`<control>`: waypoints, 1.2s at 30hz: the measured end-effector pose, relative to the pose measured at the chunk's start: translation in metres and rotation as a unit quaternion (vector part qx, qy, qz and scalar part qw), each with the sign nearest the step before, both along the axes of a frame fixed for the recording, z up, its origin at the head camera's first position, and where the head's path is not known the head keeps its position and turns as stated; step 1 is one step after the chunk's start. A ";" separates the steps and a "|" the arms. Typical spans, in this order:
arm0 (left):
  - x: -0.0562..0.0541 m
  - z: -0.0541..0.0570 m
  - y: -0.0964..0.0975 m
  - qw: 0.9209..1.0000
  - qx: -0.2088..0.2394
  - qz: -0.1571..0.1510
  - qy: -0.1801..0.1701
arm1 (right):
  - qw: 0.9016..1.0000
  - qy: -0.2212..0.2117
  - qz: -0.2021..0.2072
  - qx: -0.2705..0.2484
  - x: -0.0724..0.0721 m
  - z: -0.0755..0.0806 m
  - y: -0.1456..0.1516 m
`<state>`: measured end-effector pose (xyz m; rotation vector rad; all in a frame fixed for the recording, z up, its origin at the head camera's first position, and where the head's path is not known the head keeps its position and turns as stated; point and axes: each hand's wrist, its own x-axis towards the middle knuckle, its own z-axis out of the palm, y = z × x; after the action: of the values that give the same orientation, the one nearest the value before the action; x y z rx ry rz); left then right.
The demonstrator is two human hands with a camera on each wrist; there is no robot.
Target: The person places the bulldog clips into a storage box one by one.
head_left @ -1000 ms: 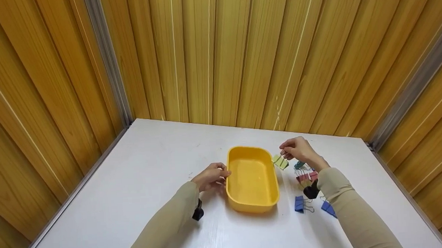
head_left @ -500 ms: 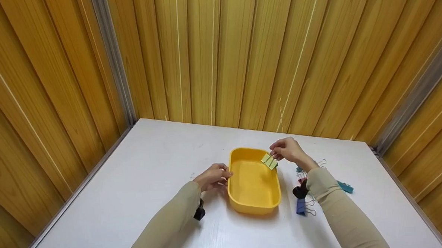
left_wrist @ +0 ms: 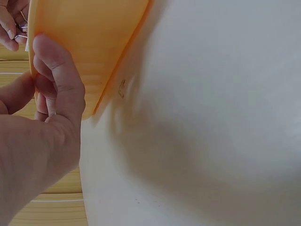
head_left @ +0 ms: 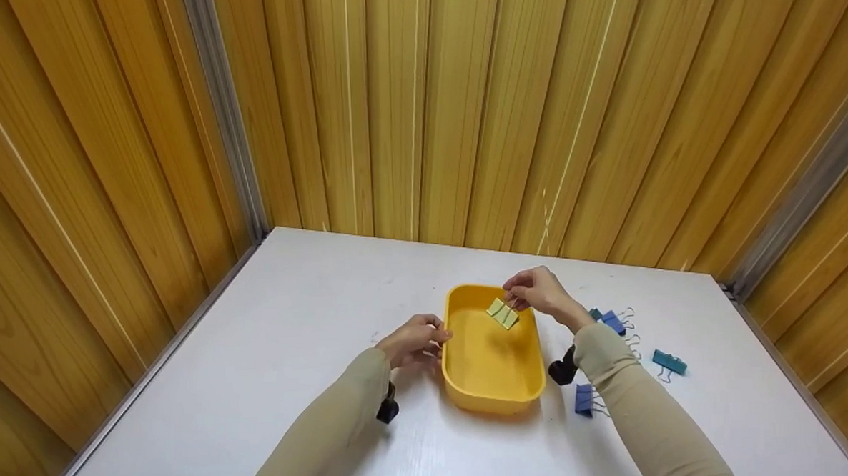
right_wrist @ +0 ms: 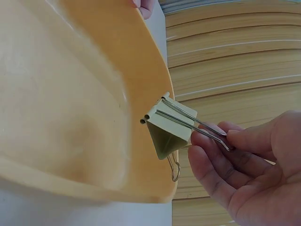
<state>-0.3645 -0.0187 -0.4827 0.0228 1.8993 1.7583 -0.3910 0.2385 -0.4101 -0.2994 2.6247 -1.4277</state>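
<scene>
My left hand (head_left: 412,340) pinches the left rim of a yellow plastic bin (head_left: 490,400), thumb on the inside edge and fingers along the outer wall, as the left wrist view (left_wrist: 51,103) shows too. My right hand (head_left: 541,296) pinches one wire handle of a pale yellow-green binder clip (head_left: 502,313) between thumb and fingertips. In the right wrist view this binder clip (right_wrist: 171,127) hangs by the bin's far right corner, its second handle pointing down. From the head view the clip overlaps the bin's inside.
Right of the bin on the white table (head_left: 311,286) lie more binder clips: a blue one (head_left: 583,400) in front, another blue one (head_left: 614,322) behind, and a teal one (head_left: 669,362) farther right. My right sleeve (head_left: 645,393) covers part of that group. Wood-patterned panels (head_left: 418,109) stand behind.
My right hand has carried the pale yellow-green binder clip leftward, from beside the bin's right rim to over its inside. The left hand keeps its grip on the rim.
</scene>
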 end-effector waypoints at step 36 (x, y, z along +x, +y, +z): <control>0.001 -0.001 0.002 1.000 0.011 0.002 -0.002 | 0.999 -0.022 0.042 0.022 0.001 -0.023 -0.045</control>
<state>-0.3636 -0.0172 -0.4837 0.0235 1.8783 1.7811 -0.3898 0.1931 -0.4327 -0.3640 2.5724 -1.3333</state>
